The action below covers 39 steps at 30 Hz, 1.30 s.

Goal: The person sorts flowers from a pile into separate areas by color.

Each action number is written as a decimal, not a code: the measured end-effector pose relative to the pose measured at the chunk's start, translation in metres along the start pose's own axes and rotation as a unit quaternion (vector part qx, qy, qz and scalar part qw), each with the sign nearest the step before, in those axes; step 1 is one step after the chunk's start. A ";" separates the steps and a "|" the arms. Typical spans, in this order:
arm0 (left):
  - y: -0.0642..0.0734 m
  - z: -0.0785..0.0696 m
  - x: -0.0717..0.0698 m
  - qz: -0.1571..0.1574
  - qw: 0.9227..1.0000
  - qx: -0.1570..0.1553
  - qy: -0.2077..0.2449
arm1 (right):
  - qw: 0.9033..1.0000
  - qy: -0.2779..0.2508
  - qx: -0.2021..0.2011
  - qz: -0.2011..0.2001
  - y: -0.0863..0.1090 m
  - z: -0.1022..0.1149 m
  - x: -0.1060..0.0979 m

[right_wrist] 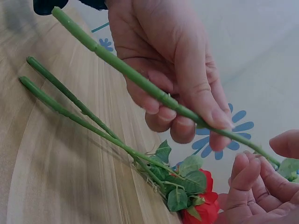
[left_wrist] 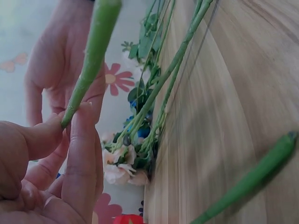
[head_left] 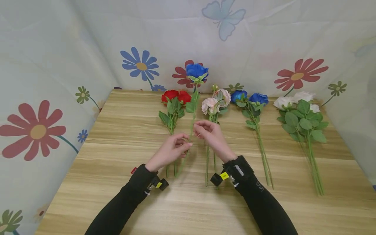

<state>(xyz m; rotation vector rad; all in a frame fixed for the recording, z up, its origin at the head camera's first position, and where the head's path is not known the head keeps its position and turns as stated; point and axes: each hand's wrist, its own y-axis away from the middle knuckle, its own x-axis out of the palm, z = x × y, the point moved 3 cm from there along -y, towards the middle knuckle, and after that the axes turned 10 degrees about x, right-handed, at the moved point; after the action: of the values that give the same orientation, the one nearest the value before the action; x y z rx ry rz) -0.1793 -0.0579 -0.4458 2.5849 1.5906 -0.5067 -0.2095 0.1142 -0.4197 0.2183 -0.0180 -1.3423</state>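
Note:
A blue rose stands upright on a long green stem, its bloom above the table's far edge. My left hand pinches the lower stem between thumb and fingers. Higher up, my right hand has loosely bent fingers beside the stem. In the right wrist view the stem runs between the right thumb and the fingers, with a gap at the thumb. Red roses lie behind the left hand, and pale pink roses lie beyond the right hand.
On the wooden table, two more blue roses lie to the right of the pink ones. White roses with broad leaves lie farthest right. A flower-printed cloth hangs behind the table.

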 end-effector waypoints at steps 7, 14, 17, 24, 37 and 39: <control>-0.007 -0.003 0.010 -0.012 1.000 0.006 -0.006 | 1.000 0.004 -0.005 -0.012 -0.002 0.000 -0.004; -0.012 -0.004 0.016 -0.014 0.999 0.021 -0.033 | 0.999 0.018 -0.006 -0.034 -0.003 0.001 -0.009; -0.013 -0.005 0.017 -0.016 0.999 0.025 -0.039 | 0.999 0.022 -0.001 -0.037 -0.003 0.001 -0.011; -0.012 -0.007 0.017 -0.014 0.998 0.025 -0.054 | 0.998 0.019 0.000 -0.056 -0.004 0.002 -0.018; -0.006 -0.009 0.010 -0.043 0.958 0.093 -0.268 | 0.996 0.046 0.004 -0.073 0.002 -0.006 -0.065; -0.005 -0.009 0.010 -0.046 0.949 0.102 -0.295 | 0.995 0.061 0.001 -0.082 0.005 -0.007 -0.075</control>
<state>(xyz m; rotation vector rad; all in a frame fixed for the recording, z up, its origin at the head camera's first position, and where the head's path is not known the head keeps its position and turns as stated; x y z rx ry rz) -0.1777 -0.0454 -0.4401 2.1644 1.4939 -1.3634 -0.2209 0.1887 -0.4173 0.3092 0.1027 -1.4912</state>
